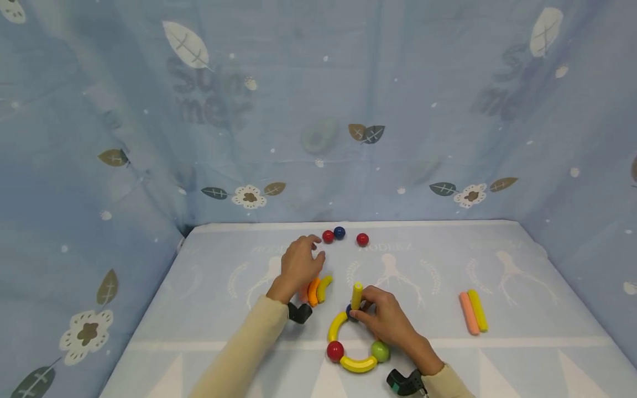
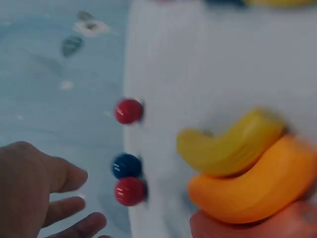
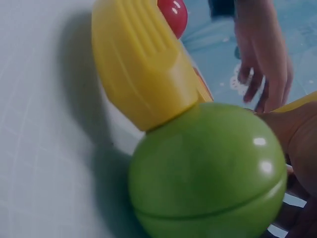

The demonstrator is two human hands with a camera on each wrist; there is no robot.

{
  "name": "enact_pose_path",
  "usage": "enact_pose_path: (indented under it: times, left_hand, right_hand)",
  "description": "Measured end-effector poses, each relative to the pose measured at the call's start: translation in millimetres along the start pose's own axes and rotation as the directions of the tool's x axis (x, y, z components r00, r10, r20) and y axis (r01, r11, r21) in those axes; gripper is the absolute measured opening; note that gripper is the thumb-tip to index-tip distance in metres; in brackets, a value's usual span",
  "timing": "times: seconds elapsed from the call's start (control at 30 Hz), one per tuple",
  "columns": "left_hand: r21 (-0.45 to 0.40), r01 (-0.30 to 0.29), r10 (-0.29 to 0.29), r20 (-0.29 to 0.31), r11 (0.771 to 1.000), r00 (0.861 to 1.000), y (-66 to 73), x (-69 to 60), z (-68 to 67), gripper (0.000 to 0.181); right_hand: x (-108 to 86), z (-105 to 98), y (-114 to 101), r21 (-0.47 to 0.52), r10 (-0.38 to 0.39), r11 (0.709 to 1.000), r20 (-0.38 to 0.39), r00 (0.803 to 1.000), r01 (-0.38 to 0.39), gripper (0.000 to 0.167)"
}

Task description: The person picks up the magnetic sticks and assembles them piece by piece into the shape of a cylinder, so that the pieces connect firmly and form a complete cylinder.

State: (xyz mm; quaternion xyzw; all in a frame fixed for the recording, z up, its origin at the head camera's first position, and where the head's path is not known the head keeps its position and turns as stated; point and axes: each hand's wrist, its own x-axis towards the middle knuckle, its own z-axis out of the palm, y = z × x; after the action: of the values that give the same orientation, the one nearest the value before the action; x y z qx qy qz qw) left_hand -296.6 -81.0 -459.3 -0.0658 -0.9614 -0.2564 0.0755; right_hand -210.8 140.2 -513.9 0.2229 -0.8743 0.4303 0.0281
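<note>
Pinching the ring's (image 1: 358, 365) far-side blue ball (image 1: 349, 310), under an upright yellow rod (image 1: 356, 295), is the right hand (image 1: 387, 318); the left hand (image 1: 301, 262), fingers apart, hovers near a red ball (image 1: 328, 236). Rod: likely light, stiff; grip mid-length.

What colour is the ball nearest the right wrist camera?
Green; the ball shows best in the right wrist view.

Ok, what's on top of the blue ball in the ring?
A yellow rod stands up from the blue ball. The right hand covers part of the ball and the ring, so what joins the ball there can't be seen.
</note>
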Motion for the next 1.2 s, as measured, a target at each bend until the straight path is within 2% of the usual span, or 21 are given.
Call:
enact_pose_path:
  times: [0.1, 0.2, 0.27, 0.37, 0.47, 0.57, 0.63, 0.73, 0.8, 0.9, 1.0, 1.1, 1.2]
  left_hand:
    - [0.087, -0.002, -0.005, 0.086, 0.996, 0.996, -0.8, 32.6, 13.4, 0.048]
    - [0.153, 0.009, -0.032, 0.148, 0.988, 0.988, 0.6, 54.9, 24.3, 0.055]
    - [0.185, 0.032, -0.063, 0.165, 0.982, 0.984, -0.4, 63.2, 29.2, 0.054]
    - [0.220, 0.059, -0.099, 0.175, 0.974, 0.980, -1.1, 69.0, 34.9, 0.044]
    - [0.226, 0.053, -0.091, 0.161, 0.973, 0.983, -2.2, 70.0, 39.6, 0.033]
    - [0.198, 0.027, -0.058, 0.150, 0.980, 0.987, -3.4, 67.2, 41.0, 0.027]
    - [0.144, 0.015, -0.038, 0.154, 0.989, 0.987, -4.7, 64.5, 39.0, 0.028]
    - [-0.007, -0.004, 0.005, 0.152, 1.000, 0.988, -7.1, 58.4, 29.5, 0.032]
    - [-0.125, -0.040, 0.056, 0.124, 0.991, 0.991, -8.1, 51.3, 18.8, 0.035]
    - [-0.268, -0.115, 0.141, 0.080, 0.957, 0.987, -4.2, 36.3, 0.5, 0.036]
    - [-0.355, -0.195, 0.229, 0.055, 0.914, 0.972, 3.4, 18.3, -14.6, 0.038]
    - [-0.406, -0.283, 0.329, 0.047, 0.869, 0.943, 12.3, 1.3, -26.6, 0.039]
    - [-0.426, -0.364, 0.425, 0.054, 0.828, 0.903, 22.5, -12.3, -37.1, 0.038]
  right_hand:
    - [0.1, 0, 0, 0.006, -0.006, 1.000, 0.009, 1.000, 0.006, 0.017]
    - [1.0, -1, 1, 0.011, -0.013, 1.000, 0.013, 1.000, 0.013, 0.016]
    - [1.6, 1, -1, 0.013, -0.014, 1.000, 0.021, 1.000, 0.013, 0.015]
    - [2.1, 2, -3, 0.011, -0.003, 1.000, 0.035, 0.999, 0.003, 0.014]
    - [1.6, 2, -3, -0.007, 0.006, 1.000, 0.037, 0.999, -0.006, 0.014]
    - [0.9, 1, -2, -0.017, 0.012, 1.000, 0.032, 0.999, -0.012, 0.014]
    - [0.7, 0, -1, -0.017, 0.014, 1.000, 0.025, 1.000, -0.014, 0.015]
    - [0.3, -1, 1, -0.023, 0.015, 1.000, 0.014, 1.000, -0.014, 0.016]
    - [0.0, -1, 0, -0.026, 0.015, 1.000, 0.011, 1.000, -0.014, 0.016]
    - [-0.5, -1, 0, -0.032, 0.025, 0.999, 0.013, 1.000, -0.025, 0.016]
    - [-0.9, -2, -1, -0.038, 0.035, 0.999, 0.009, 0.999, -0.035, 0.017]
    - [-0.9, -2, 0, -0.042, 0.036, 0.998, 0.002, 0.999, -0.036, 0.017]
    - [-0.5, -1, -1, -0.034, 0.033, 0.999, 0.004, 0.999, -0.033, 0.017]
